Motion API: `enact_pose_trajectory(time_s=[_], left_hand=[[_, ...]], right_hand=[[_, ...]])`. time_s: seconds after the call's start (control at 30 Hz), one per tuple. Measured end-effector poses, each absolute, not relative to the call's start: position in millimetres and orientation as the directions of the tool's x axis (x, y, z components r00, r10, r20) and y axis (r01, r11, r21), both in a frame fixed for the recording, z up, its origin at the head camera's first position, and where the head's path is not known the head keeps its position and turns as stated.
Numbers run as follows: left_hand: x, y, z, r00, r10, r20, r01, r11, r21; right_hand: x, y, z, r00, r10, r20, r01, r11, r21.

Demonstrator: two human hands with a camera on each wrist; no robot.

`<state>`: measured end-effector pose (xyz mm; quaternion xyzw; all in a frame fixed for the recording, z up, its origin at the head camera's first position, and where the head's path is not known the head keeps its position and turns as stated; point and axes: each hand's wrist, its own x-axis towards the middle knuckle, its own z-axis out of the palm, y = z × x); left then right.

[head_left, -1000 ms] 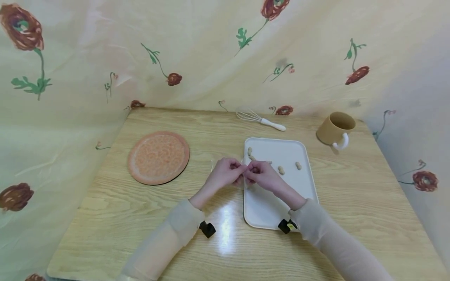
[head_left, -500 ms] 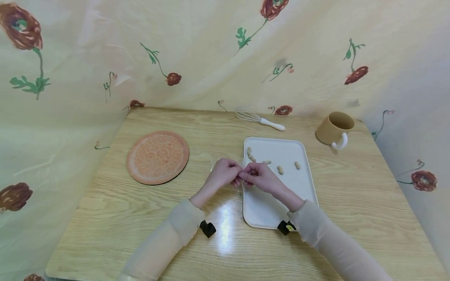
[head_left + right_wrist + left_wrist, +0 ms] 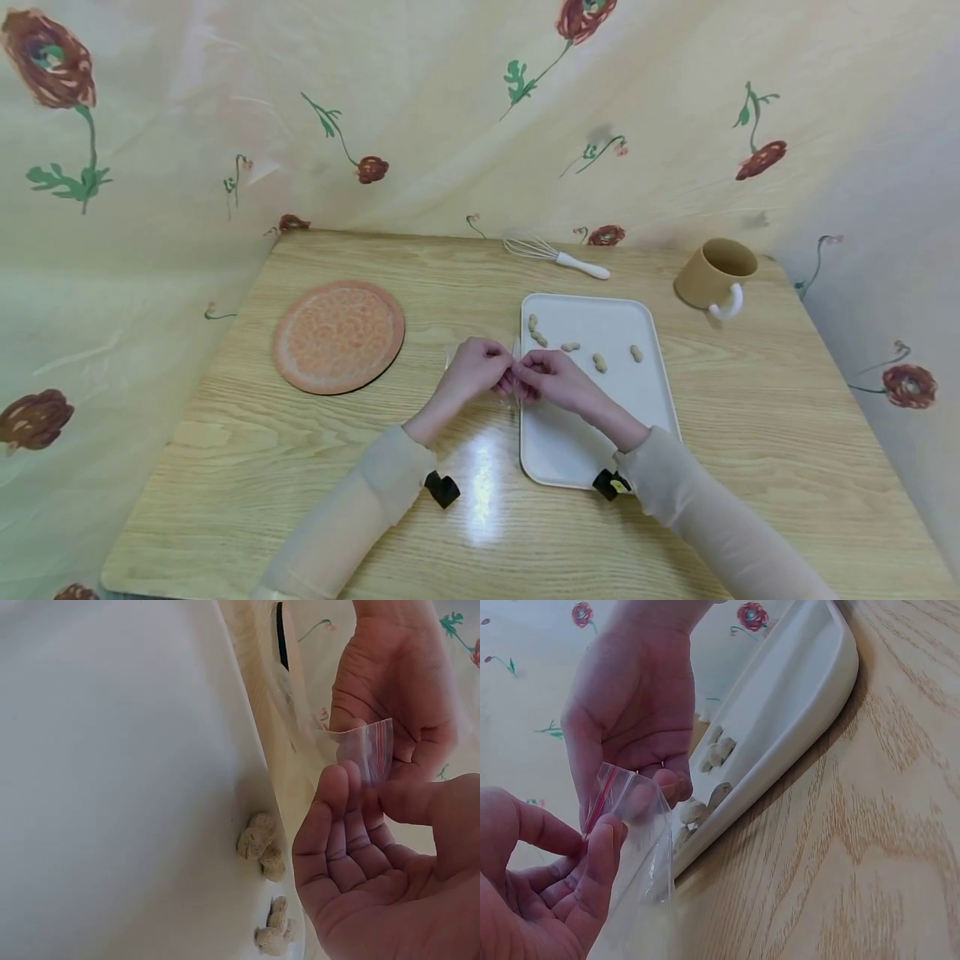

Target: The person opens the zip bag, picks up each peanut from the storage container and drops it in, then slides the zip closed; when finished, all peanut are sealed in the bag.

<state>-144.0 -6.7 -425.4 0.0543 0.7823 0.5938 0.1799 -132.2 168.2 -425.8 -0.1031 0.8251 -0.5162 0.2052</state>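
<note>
A clear zip-lock bag (image 3: 649, 855) with a red line along its seal hangs between my two hands. My left hand (image 3: 474, 371) pinches the sealing strip between thumb and fingers. Close beside it, my right hand (image 3: 557, 379) pinches the same strip, as the right wrist view shows with the bag's corner (image 3: 367, 750) standing out above the fingers. In the head view the hands mostly hide the bag. Both are over the left edge of a white tray (image 3: 570, 458), where several unshelled peanuts (image 3: 599, 362) lie.
An orange round mat (image 3: 339, 337) lies on the wooden table (image 3: 300, 467) to the left. A white-handled whisk (image 3: 581, 265) lies at the back edge. At the back right stands a tan mug (image 3: 708, 279) with a white handle. A flowered cloth hangs behind.
My hands have shifted slightly left and down, my right hand most, staying together on the bag. A peanut on the tray that was partly covered by the right hand now shows fully.
</note>
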Motion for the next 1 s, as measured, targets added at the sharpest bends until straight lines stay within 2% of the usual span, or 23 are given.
enact_pose_trajectory(time_s=[0.17, 0.43, 0.8, 1.0], left_hand=[[-142.0, -7.6, -424.7, -0.930, 0.295, -0.219, -0.122, 0.314, 0.941], [-140.6, -9.1, -423.9, -0.916, 0.335, -0.219, -0.086, 0.369, 0.925], [-140.2, -9.1, -421.3, -0.947, 0.288, -0.139, 0.026, 0.503, 0.864], [-141.7, -12.6, -423.7, -0.946, 0.253, -0.202, -0.041, 0.525, 0.850]], right_hand=[[-132.5, 167.5, -427.0, -0.884, -0.420, -0.208, -0.025, 0.486, -0.874], [-132.0, 166.3, -424.6, -0.900, -0.414, -0.139, -0.108, 0.520, -0.847], [-135.0, 162.9, -422.0, -0.920, -0.349, -0.178, -0.022, 0.500, -0.866], [-133.0, 162.3, -424.6, -0.928, -0.329, -0.176, -0.004, 0.481, -0.877]])
